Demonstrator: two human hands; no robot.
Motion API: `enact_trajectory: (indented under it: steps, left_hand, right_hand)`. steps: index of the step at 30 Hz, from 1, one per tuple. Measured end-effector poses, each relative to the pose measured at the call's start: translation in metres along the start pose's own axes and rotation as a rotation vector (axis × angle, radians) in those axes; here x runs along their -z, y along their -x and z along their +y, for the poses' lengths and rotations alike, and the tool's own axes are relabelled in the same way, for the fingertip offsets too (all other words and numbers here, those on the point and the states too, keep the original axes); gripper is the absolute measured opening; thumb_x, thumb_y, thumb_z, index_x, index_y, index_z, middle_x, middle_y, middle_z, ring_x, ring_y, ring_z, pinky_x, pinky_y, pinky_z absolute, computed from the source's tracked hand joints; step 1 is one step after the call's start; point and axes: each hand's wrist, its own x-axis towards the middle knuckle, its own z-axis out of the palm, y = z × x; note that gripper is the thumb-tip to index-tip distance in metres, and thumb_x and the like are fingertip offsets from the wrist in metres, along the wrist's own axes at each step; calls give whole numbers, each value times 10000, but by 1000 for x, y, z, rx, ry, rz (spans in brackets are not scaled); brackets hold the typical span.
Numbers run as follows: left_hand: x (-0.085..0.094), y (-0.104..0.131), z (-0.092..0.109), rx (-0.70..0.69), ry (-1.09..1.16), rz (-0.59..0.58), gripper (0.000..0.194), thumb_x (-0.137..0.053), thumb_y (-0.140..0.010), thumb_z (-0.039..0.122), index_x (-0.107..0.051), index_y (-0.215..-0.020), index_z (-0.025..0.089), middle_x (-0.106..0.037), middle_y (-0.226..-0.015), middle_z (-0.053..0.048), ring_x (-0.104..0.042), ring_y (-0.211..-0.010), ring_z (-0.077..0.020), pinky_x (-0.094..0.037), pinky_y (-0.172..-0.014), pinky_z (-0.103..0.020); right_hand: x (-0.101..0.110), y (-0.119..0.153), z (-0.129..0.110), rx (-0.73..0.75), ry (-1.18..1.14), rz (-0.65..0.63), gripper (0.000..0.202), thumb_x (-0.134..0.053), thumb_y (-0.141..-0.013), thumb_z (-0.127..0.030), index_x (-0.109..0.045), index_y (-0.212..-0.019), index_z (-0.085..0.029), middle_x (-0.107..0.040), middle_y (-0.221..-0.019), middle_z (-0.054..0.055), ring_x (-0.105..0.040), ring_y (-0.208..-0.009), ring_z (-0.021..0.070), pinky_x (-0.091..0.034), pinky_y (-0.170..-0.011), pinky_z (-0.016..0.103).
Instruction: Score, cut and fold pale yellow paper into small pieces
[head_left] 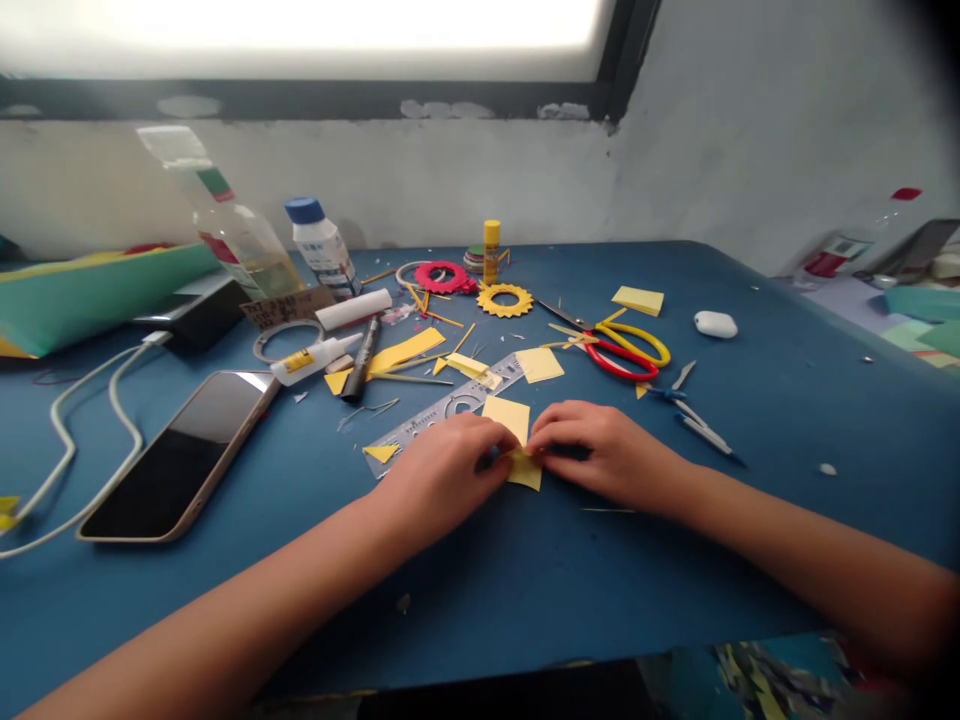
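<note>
Both hands meet over a strip of pale yellow paper (507, 417) near the middle of the blue table. My left hand (454, 465) pinches the paper's left side, thumb and fingers closed on it. Opposite, my right hand (604, 450) grips the right side with its fingertips. A crease or ridge runs across the paper between the fingertips. Just behind lies a clear plastic ruler (427, 413), partly under my left hand, with a small yellow paper square (540, 365) at its far end. Scissors with red and yellow handles (622, 350) rest beyond my right hand.
To the left are a phone (184, 455), white cables (64, 430), a glue bottle (311, 360) and a black marker (362, 360). A glue stick (491, 252) stands behind yellow and red paper rings (504, 300). Compass (697, 415) and earbud case (715, 324) lie right.
</note>
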Motion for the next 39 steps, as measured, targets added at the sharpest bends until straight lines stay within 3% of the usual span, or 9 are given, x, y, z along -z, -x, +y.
enact_trajectory:
  steps: [3,6,12,20,26,31,35,39]
  left_hand:
    - [1,3,1,-144,-85,-8,178,-547,-835,121,-669,-954,171,-697,-886,-44,-630,-807,-183,-485,-705,-290]
    - [3,8,5,-290,-214,-92,231,-484,-870,112,-654,-1019,160,-708,-920,-54,-641,-847,-201,-490,-741,-322]
    - [-4,18,18,-345,-413,-67,246,-459,-872,141,-648,-1020,88,-711,-933,-93,-641,-848,-242,-488,-703,-365]
    - [10,20,30,-134,-474,-129,197,-547,-839,265,-704,-814,149,-645,-575,-32,-599,-583,-204,-460,-646,-369]
    - [5,11,25,-115,-441,-29,229,-609,-825,372,-680,-795,157,-683,-718,-51,-634,-706,-222,-463,-682,-348]
    - [-2,3,18,-138,-384,-1,235,-464,-901,245,-669,-843,145,-660,-659,-55,-626,-643,-206,-447,-591,-306]
    - [-3,-1,13,91,-53,56,163,-527,-828,192,-659,-919,166,-693,-696,-43,-632,-609,-176,-448,-574,-277]
    - [1,-6,10,371,412,-28,138,-533,-813,263,-621,-850,163,-685,-637,-14,-606,-543,-135,-411,-490,-216]
  right_hand:
    - [3,2,7,92,94,-50,211,-511,-863,-129,-687,-959,-193,-654,-950,72,-581,-872,183,-492,-768,324]
    - [7,6,8,157,217,-112,288,-477,-863,-110,-673,-1055,-196,-635,-1012,95,-571,-900,200,-500,-761,340]
    - [7,9,3,276,423,-145,373,-426,-857,-82,-636,-1154,-166,-629,-1040,139,-558,-922,239,-485,-772,398]
    - [20,8,11,161,439,-94,311,-442,-853,-115,-733,-914,-206,-637,-891,107,-557,-794,226,-439,-704,395]
    - [17,4,2,-11,232,-106,226,-495,-801,-82,-680,-908,-154,-616,-963,99,-561,-870,207,-457,-798,370]
    - [14,0,-3,-91,113,-102,169,-560,-856,-304,-646,-899,-164,-616,-963,90,-566,-891,202,-466,-816,361]
    - [9,-3,-4,-157,67,-62,196,-632,-804,-332,-632,-913,-169,-618,-964,81,-560,-915,209,-457,-827,371]
    - [6,-5,-3,-257,-37,-13,100,-609,-801,-234,-631,-878,-175,-635,-894,48,-574,-818,171,-467,-734,312]
